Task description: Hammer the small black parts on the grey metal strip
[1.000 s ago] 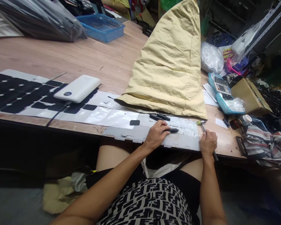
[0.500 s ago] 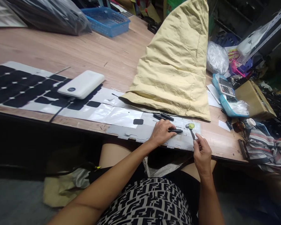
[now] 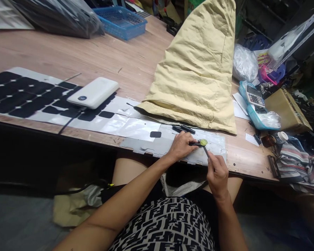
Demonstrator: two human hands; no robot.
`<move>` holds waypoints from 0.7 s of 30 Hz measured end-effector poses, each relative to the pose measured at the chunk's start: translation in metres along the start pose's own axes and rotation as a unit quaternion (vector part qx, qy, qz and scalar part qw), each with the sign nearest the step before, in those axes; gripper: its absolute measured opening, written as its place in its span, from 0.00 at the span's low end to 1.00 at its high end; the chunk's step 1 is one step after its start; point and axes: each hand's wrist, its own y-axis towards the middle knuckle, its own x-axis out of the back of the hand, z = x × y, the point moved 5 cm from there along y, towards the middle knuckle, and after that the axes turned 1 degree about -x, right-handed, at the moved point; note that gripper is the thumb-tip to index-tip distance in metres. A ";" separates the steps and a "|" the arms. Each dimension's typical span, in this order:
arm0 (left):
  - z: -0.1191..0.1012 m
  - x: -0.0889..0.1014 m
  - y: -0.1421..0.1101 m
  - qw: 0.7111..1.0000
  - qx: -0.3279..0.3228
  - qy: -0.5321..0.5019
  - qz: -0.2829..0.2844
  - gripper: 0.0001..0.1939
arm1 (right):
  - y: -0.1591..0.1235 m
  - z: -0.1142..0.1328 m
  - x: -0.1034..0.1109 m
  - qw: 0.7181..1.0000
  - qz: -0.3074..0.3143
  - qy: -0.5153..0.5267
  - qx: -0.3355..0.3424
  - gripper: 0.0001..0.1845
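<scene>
My left hand (image 3: pixel 181 146) is closed on a slim black piece (image 3: pixel 194 143), pressing it flat on a grey metal strip (image 3: pixel 157 148) at the table's near edge. My right hand (image 3: pixel 216 170) grips the handle of a small hammer; its yellow-green head (image 3: pixel 203 142) rests on the far end of the black piece. Two more black pieces (image 3: pixel 183 129) lie just behind my left hand. A long white sheet carrying black pads (image 3: pixel 28 99) runs along the table to the left.
A white power bank (image 3: pixel 93 92) lies on the sheet. A tall tan sack (image 3: pixel 199 66) stands behind my hands. A blue basket (image 3: pixel 120 21) sits far back. A calculator (image 3: pixel 254 96), cardboard box (image 3: pixel 286 109), tape roll (image 3: pixel 282 135) and striped cloth (image 3: pixel 298 164) crowd the right.
My right hand has swung the hammer leftward from the strip's right end until its head sits on the black piece. My left hand has stayed put on the piece.
</scene>
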 end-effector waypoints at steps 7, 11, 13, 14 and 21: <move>0.004 -0.002 0.001 0.999 -0.029 -0.013 -0.016 0.07 | 0.002 -0.006 0.003 0.999 -0.001 -0.034 -0.027 0.21; 0.005 -0.003 0.001 0.999 -0.030 -0.018 -0.019 0.07 | 0.001 -0.007 0.007 0.999 -0.013 -0.045 -0.025 0.21; 0.005 -0.002 0.001 0.999 -0.024 -0.018 -0.020 0.07 | 0.000 -0.009 0.005 0.998 -0.003 -0.050 -0.024 0.20; 0.005 -0.002 0.001 0.999 -0.021 -0.018 -0.020 0.07 | 0.000 -0.010 0.004 0.999 -0.001 -0.048 -0.025 0.20; 0.005 -0.005 0.001 1.000 -0.022 -0.003 -0.012 0.08 | 0.010 -0.052 0.017 0.990 -0.048 -0.107 -0.080 0.19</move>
